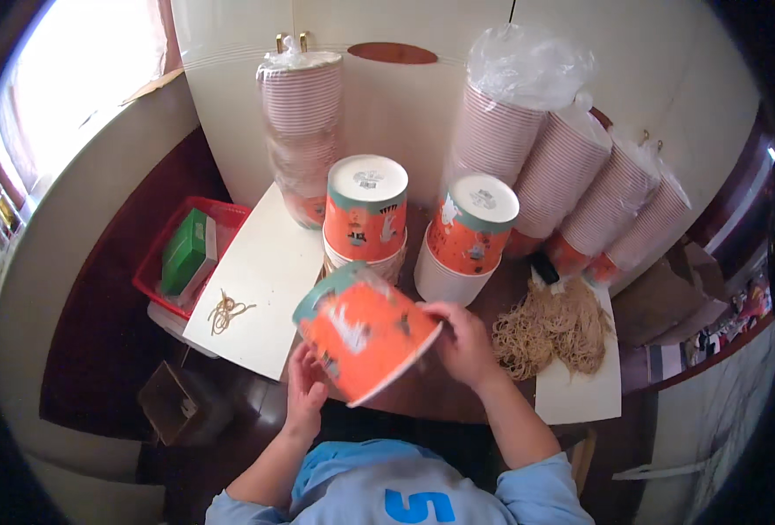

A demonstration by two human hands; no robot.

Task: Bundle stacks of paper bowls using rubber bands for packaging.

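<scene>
Head view: you are holding an orange paper tub (365,337) tilted between both hands, your left hand (304,389) gripping its lower side, your right hand (464,343) gripping its rim. Just beyond your grip, two upturned tub stacks (365,214) are standing on the table (440,394), rubber bands (554,325) lying right of it.

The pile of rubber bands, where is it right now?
In the head view the pile of rubber bands lies on the table to the person's right, just beyond the right hand, below the leaning wrapped cup stacks.
</scene>
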